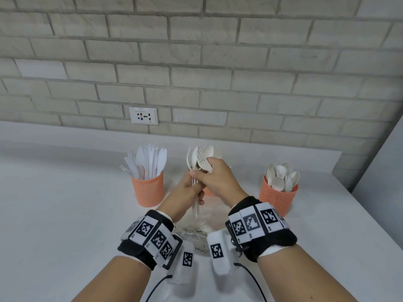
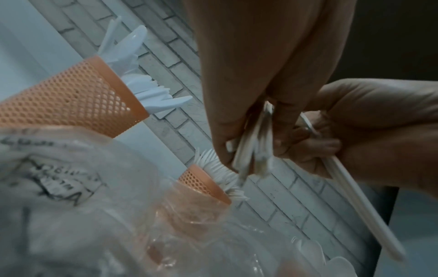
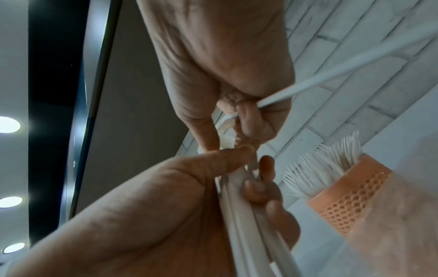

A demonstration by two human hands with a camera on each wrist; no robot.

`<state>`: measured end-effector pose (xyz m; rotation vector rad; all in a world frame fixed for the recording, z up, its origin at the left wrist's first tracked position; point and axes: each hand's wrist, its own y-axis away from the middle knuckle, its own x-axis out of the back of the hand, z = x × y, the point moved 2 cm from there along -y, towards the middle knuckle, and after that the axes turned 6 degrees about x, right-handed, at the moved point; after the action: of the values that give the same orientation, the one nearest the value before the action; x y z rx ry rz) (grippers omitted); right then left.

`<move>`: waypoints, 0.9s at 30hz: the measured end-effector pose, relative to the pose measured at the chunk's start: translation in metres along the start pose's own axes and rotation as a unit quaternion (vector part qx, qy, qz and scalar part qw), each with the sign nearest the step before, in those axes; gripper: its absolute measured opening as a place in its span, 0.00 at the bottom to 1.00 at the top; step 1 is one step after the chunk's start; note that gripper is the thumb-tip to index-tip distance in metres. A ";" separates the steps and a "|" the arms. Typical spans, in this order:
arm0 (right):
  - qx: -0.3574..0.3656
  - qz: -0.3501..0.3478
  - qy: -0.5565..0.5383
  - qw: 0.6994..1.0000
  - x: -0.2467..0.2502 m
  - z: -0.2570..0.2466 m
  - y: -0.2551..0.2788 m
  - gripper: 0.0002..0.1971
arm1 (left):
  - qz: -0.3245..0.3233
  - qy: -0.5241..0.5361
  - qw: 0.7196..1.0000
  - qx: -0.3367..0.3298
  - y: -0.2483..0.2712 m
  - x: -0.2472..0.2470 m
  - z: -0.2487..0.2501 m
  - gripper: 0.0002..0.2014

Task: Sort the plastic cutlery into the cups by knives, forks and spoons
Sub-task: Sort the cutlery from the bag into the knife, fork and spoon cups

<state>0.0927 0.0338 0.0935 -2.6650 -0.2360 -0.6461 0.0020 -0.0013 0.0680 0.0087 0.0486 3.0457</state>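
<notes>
Orange mesh cups, three of them, stand on the white counter (image 1: 65, 214). The knife cup (image 1: 148, 188) is left of the hands, the spoon cup (image 1: 278, 198) is right of them, and the fork cup (image 2: 201, 182) sits just behind them, mostly hidden in the head view. The left hand (image 1: 187, 190) grasps a bundle (image 1: 197, 162) of mixed spoons and forks by the handles, heads up; their number cannot be counted. The right hand (image 1: 218, 179) is curled over the bundle's top, its fingers pinching one piece (image 3: 308, 82) among the heads. A clear plastic bag (image 1: 196, 234) lies crumpled on the counter below and between the two wrists. One wall socket (image 1: 143, 115) sits on the brick wall beyond the knife cup.
</notes>
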 end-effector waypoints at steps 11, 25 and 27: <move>-0.086 0.004 -0.209 0.974 0.008 0.004 0.002 0.09 | -0.021 0.083 0.996 -0.008 0.001 -0.002 0.000 0.06; 0.091 0.075 -0.010 0.993 0.004 -0.014 0.008 0.14 | 0.084 -0.122 0.986 -0.079 -0.003 -0.009 0.003 0.17; 0.089 0.094 0.023 0.991 0.002 -0.013 0.006 0.11 | 0.093 -0.151 0.979 -0.096 -0.004 -0.007 0.001 0.16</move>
<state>0.0905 0.0229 0.1032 -2.4612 -0.0276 -0.5957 0.0089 0.0024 0.0690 0.4881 -0.2841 3.1797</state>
